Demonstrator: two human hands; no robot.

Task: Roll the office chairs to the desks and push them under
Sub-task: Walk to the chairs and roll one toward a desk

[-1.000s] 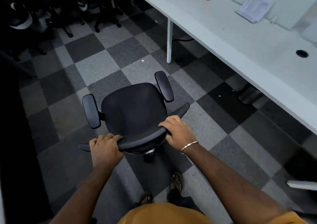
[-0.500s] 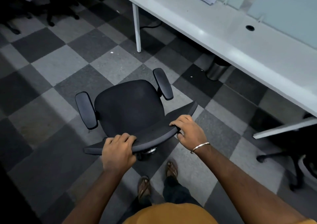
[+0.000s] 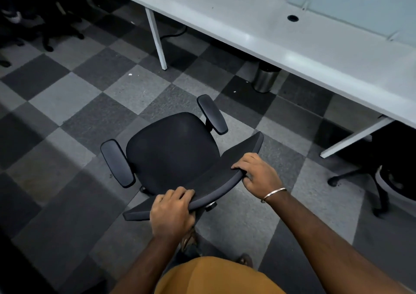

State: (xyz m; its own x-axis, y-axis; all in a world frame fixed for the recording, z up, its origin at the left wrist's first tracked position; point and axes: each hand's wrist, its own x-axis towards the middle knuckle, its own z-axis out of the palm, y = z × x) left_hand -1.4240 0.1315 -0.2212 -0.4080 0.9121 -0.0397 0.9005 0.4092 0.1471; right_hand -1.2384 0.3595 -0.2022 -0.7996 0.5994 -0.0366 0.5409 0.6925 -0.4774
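A black office chair with two armrests stands on the checkered carpet in front of me, its seat pointing up and to the right toward the long white desk. My left hand grips the top edge of the backrest at its left part. My right hand grips the same edge further right, a metal bangle on its wrist. The chair stands about one carpet tile short of the desk's front edge.
A steel bin sits under the desk just beyond the chair. A white desk leg stands to the left, a slanted one to the right. Another chair's base is at the right. Dark chairs crowd the top left.
The chair has rolled along the desk and turned its seat more toward it, both hands still on the backrest. The bin and the right-hand chair base have come further into view.
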